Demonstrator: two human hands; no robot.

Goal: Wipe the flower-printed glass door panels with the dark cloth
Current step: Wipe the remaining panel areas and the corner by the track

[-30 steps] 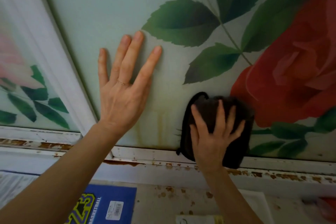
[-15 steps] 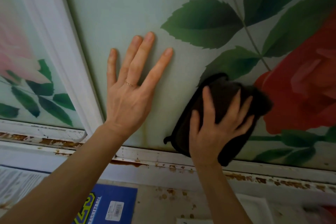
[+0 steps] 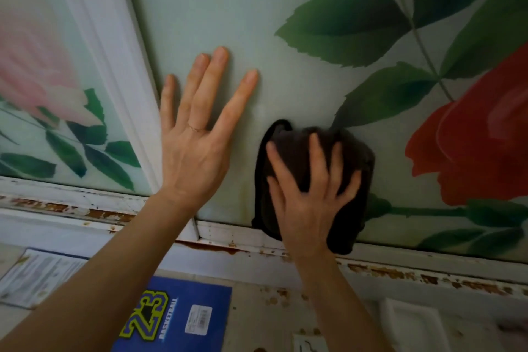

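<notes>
Closest to you, low in the view, a blue cover printed "23 BASKETBALL" in yellow with a white barcode sticker lies flat on a pale surface flecked with rust-coloured spots. A printed paper sheet sits to its left. At the lower right there's a white rectangular thing; it's too blurred to tell whether it's a tray or what's in it.

Moving up, there's the white bottom rail, its paint chipped and brown rust showing along its length.

Now your hands. Your left grip is flat on the glass, fingers straight and spread, holding nothing (a thin ring shows on one finger). Your right grip is just beside it, fingers spread and curled over the dark cloth, pressing it onto the pane. The cloth is bunched, almost black, and its lower edge overlaps the rail.

Both hands are on the right glass door panel, low down near its left edge. It's pale green and frosted, printed with big green leaves and a red rose to the right of the cloth. Faint yellowish streaks run down the glass between your two hands.

A white frame post divides it from the left panel, which carries a pink flower and darker leaves.
</notes>
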